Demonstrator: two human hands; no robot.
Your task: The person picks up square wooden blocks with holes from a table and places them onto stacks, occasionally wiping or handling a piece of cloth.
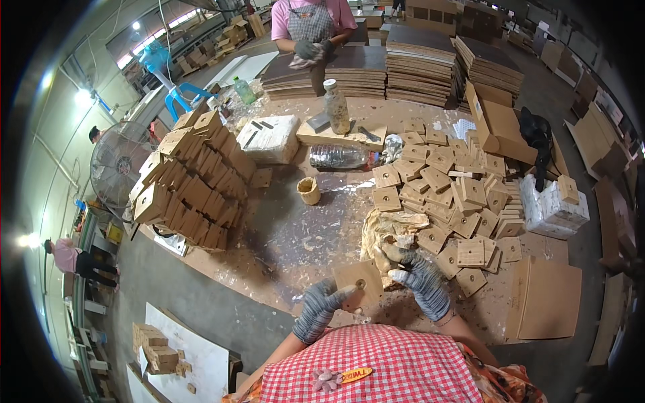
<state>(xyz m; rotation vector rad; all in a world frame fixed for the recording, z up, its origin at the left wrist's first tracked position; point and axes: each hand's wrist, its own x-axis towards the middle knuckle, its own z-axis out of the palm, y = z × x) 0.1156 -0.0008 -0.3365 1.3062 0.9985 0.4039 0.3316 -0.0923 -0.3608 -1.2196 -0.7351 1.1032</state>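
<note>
My left hand (319,305), in a grey knit glove, holds a small square wooden block (359,285) with a round hole in its middle, just above the table's near edge. My right hand (418,277), gloved the same way, is closed around a crumpled tan rag (388,232) that presses against the block's right side. Both hands meet over the stained brown table (295,235). Right of my hands lies a loose heap of similar square blocks (447,195).
A neat stack of finished blocks (191,185) stands at the left. A small cup (308,191), a lying plastic bottle (339,157), an upright bottle (336,107) and white packages (271,138) sit mid-table. A person in an apron (309,30) works opposite by board stacks (420,64). A fan (117,161) stands left.
</note>
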